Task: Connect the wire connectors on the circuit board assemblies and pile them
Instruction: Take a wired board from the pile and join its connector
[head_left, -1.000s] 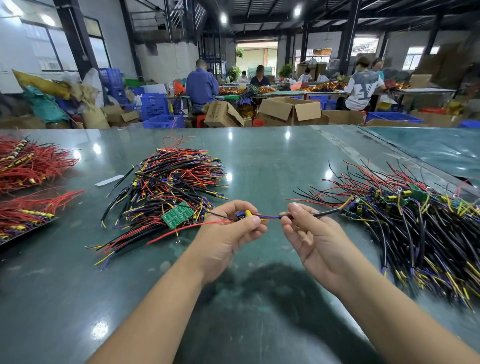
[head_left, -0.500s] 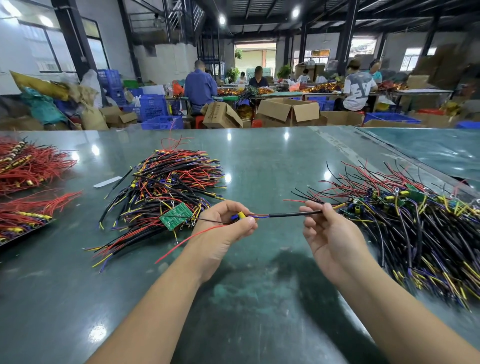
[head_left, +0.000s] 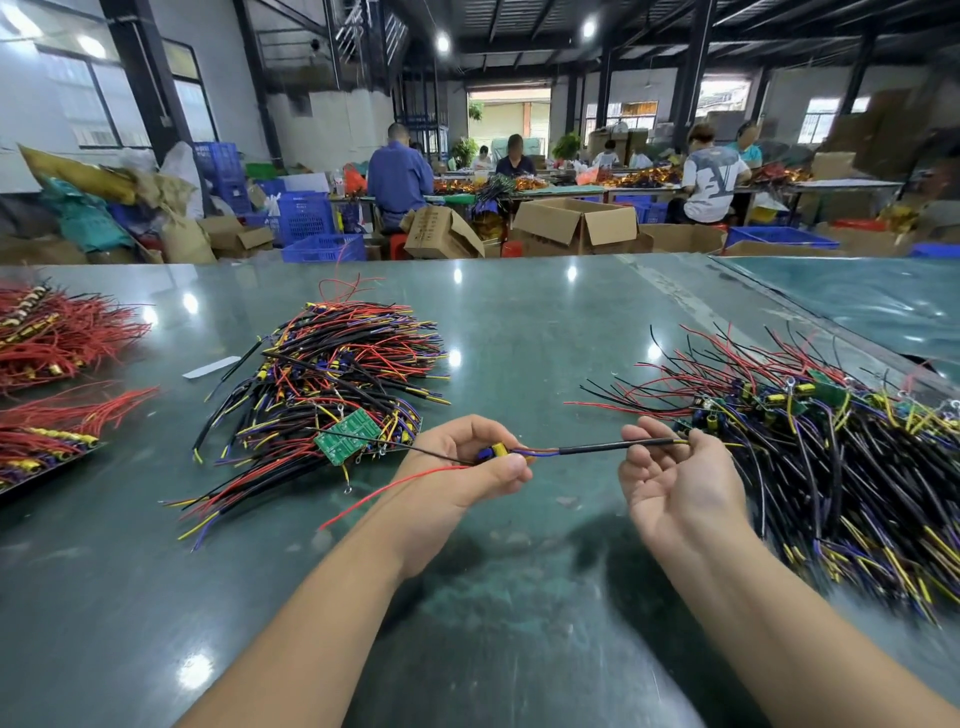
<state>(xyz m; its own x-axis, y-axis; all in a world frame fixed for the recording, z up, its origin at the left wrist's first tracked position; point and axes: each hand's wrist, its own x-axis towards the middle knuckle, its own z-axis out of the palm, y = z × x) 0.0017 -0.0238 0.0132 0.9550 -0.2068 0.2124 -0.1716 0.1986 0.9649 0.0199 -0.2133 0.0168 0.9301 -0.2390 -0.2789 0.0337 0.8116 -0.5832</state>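
Two big heaps of black, red, yellow and purple wires are lying on the shiny green table (head_left: 519, 322). One heap (head_left: 332, 384) is sitting on the left, where a small flat green circuit board (head_left: 347, 437) is resting at its near edge. The other heap (head_left: 831, 457) is sitting on the right. Two smaller bunches of red wires (head_left: 57, 332) are lying far off to the left.

Two hands are working between the heaps, and a moment ago they were close together. Now they are moving apart. The left hand (head_left: 470, 467) is pinching one little blue and yellow wire connector (head_left: 493, 451). The right hand (head_left: 670, 483) is opening up, palm up, with one thin black wire sleeve (head_left: 613, 447) just lying over its fingertips.

So the plug is probably joined now, and this piece is likely going onto the left heap next.

Four people are sitting at far tables.
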